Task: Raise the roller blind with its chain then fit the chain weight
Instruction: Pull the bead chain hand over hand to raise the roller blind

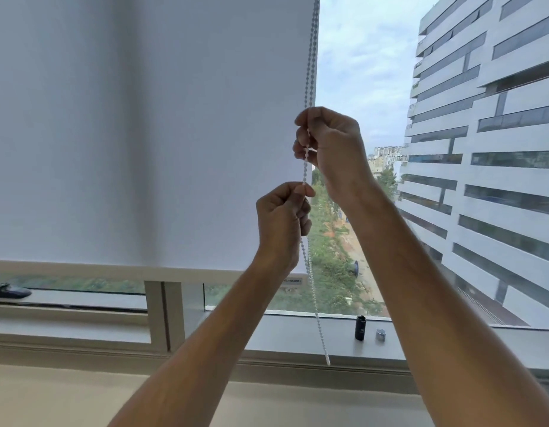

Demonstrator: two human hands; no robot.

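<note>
Both hands pinch the bead chain (307,266) beside the roller blind (150,134): the right hand (328,146) has its grip up high, and the left hand (282,217) has its grip just below. The blind is low, so pull one side straight down, hand over hand, slowly. The black chain weight (360,328) waits on the window sill (282,337).

Roller blind (150,127): matt white fabric, smooth and even. Bead chain (310,282): pale plastic-looking beads with a slight sheen. On the window sill (285,337), smooth, matt off-white: a glossy black plastic-looking cylinder (360,328); at its 3 o'clock, a small shiny grey clip (380,335).
</note>
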